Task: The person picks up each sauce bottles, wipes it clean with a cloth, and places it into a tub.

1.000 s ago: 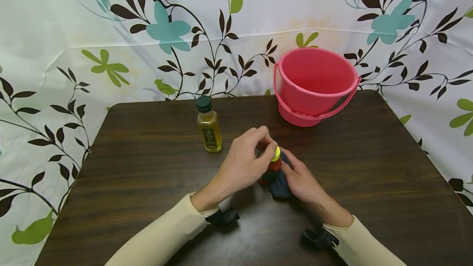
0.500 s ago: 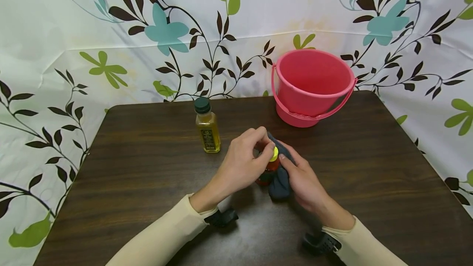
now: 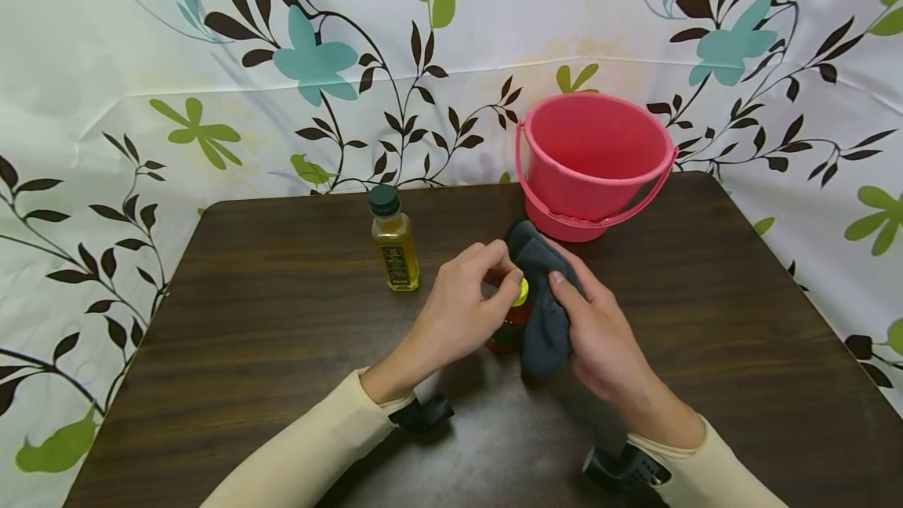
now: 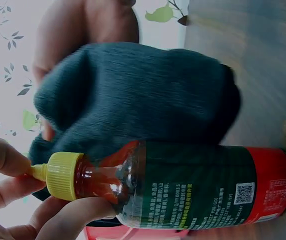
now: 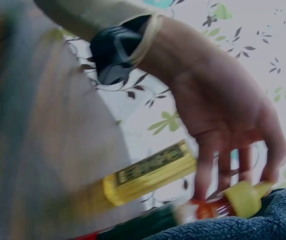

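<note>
My left hand [image 3: 462, 296] pinches the yellow nozzle of a sauce bottle [image 4: 198, 185], one finger lying along its neck. This bottle has red sauce, a yellow cap [image 4: 63, 175] and a dark green label with a red band at the base; in the head view it is mostly hidden behind the left hand. A folded dark blue-grey cloth [image 3: 543, 304] is gripped in my right hand [image 3: 607, 343], thumb on top. The cloth lies along the bottle's right side and overlaps its neck and label in the right wrist view.
A small bottle of yellow oil [image 3: 397, 253] with a dark green cap stands left of the hands. Behind them, toward the back right, is a pink bucket [image 3: 571, 198] with its handle down. A leaf-patterned curtain [image 3: 233, 69] hangs behind the brown table [image 3: 282, 351].
My right hand has moved a little right, and the cloth has risen from low beside the bottle to above its cap, showing more of itself. My left hand keeps its pinch on the nozzle.
</note>
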### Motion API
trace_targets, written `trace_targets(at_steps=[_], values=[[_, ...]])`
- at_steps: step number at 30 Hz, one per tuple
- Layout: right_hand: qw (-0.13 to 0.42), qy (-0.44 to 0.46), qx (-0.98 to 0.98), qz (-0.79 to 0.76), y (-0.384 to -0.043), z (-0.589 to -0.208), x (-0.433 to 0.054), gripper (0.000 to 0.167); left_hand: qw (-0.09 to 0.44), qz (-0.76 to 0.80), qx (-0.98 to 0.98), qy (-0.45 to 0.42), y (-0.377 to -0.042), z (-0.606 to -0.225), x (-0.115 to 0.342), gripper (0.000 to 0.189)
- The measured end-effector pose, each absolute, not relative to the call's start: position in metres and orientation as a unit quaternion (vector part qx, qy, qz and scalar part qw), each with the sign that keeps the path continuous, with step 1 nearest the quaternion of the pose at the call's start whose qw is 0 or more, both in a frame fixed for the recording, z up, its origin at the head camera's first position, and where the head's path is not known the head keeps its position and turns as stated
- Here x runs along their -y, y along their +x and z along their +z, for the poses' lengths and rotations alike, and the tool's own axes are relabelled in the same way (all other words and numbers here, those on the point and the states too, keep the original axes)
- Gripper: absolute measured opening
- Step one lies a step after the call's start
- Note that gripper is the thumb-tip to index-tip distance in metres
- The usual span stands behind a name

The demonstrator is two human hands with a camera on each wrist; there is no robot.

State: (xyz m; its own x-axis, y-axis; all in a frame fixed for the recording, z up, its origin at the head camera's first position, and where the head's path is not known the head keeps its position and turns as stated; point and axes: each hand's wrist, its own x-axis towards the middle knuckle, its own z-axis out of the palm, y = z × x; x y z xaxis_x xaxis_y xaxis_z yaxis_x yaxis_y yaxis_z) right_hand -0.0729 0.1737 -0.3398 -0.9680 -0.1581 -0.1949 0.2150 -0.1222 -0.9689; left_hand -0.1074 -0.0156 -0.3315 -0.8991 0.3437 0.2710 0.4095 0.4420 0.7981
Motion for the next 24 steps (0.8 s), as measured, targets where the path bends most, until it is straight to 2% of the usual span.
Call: trace_targets(at_steps=[13,24], values=[[0.076,-0.019,-0.632,-0.771,-0.067,-0.300,-0.176,0.049,0.073,-0.453,0.855,-0.241,-0.107,-0.333,0.015,0.010],[0.025,-0.019,-0.623,-0.781,-0.062,-0.300,-0.172,0.044,0.094,-0.430,0.861,-0.254,-0.106,-0.332,0.015,0.007]])
